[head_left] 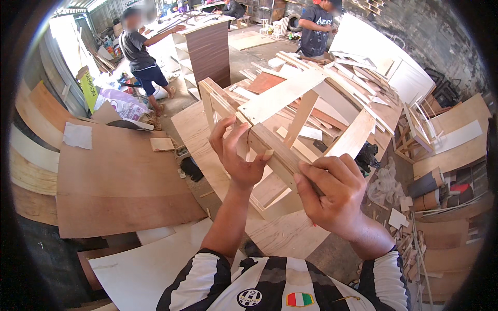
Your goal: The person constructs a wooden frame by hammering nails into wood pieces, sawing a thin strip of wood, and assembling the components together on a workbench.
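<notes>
A pale wooden frame, built of plywood strips with a thick near rail and crosspieces, stands tilted in front of me. My left hand is closed over the near rail, fingers on its top and thumb along its near side. At the right part of that rail, my right hand presses thumb and bent fingers against the wood. A tiny red spot shows under the right palm; what it belongs to is hidden. Below the frame lies a plywood sheet.
A brown board lies to the left. Wood offcuts pile up beyond the frame. A brown-sided cabinet stands far ahead, with a person beside it. Another person works at the far right. Scraps litter the right floor.
</notes>
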